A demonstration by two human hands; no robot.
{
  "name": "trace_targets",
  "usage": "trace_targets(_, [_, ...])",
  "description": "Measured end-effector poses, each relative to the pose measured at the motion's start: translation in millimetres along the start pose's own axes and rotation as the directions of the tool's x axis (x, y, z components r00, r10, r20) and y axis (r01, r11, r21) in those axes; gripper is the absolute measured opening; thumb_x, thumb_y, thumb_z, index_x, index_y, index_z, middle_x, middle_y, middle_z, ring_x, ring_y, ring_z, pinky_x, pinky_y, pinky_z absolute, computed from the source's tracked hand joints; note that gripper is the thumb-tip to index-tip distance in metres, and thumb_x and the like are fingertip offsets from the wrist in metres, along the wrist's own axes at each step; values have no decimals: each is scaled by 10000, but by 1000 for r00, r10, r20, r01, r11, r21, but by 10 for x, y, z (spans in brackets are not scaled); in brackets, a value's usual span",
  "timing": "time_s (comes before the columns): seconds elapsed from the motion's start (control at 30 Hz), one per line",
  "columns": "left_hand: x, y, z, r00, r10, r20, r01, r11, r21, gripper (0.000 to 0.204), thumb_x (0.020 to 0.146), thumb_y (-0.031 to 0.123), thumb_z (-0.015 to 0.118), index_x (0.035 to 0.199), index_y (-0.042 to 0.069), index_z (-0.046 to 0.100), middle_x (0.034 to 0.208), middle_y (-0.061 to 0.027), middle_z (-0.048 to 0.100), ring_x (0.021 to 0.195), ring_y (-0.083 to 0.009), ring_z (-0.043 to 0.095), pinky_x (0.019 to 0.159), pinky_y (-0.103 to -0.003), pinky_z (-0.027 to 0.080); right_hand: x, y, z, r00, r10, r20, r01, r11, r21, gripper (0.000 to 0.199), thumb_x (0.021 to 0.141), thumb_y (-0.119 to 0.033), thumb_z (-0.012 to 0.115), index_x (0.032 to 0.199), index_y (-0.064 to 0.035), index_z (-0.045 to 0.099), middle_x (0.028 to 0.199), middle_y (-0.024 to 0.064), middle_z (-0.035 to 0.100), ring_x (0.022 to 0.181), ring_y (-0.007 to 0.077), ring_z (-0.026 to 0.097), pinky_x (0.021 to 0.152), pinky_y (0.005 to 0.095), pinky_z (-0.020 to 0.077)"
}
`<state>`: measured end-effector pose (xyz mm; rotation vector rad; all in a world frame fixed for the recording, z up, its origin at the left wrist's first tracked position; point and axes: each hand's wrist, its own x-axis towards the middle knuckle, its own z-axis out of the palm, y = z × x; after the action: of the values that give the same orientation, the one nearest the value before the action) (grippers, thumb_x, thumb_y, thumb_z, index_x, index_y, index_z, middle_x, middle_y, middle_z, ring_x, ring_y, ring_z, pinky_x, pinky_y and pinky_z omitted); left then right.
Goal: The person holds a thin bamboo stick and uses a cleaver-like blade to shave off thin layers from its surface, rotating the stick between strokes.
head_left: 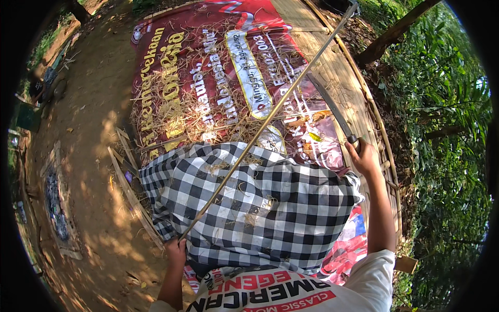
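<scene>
A long, thin bamboo strip (pixel 267 122) runs slantwise from my left hand (pixel 175 252) across my lap to the far right. My left hand is closed around its near end. Closed on the dark handle of a long-bladed knife, a machete (pixel 332 104), is my right hand (pixel 365 156). The blade points away from me, just right of the strip, with a gap between them near the handle. Over my legs lies a black-and-white checked cloth (pixel 291 208) with a few shavings on it.
A red printed banner (pixel 208 15), strewn with curly shavings (pixel 179 114), covers much of the bamboo platform (pixel 358 93). Dense plants (pixel 447 130) and a slanting trunk (pixel 397 34) stand at the right. On the dirt ground (pixel 93 145) at left lies a wood-edged patch of ash (pixel 54 203).
</scene>
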<state>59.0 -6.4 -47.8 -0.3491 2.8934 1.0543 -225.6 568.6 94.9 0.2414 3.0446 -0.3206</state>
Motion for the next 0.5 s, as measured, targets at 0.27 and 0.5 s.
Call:
trace_targets(0.27, [67,238,-167,996,-65,54,65,998,-5,361,912,260,589,694,-26,553,577,-221,501,550,-417,524,516,-434,401,-236,-260,265,992,20,-123,9,973,229,511,862,-458,628,861,53,624,640,257,589,642,432,599,594,486,452])
trace_targets(0.5, [83,332,-230,993,-84,83,90,993,-70,375,919,255,569,697,-46,552,551,-209,482,502,-375,507,501,-413,389,-336,-323,31,977,132,-169,-37,879,476,455,909,-368,614,766,62,570,549,142,483,512,194,466,517,355,391])
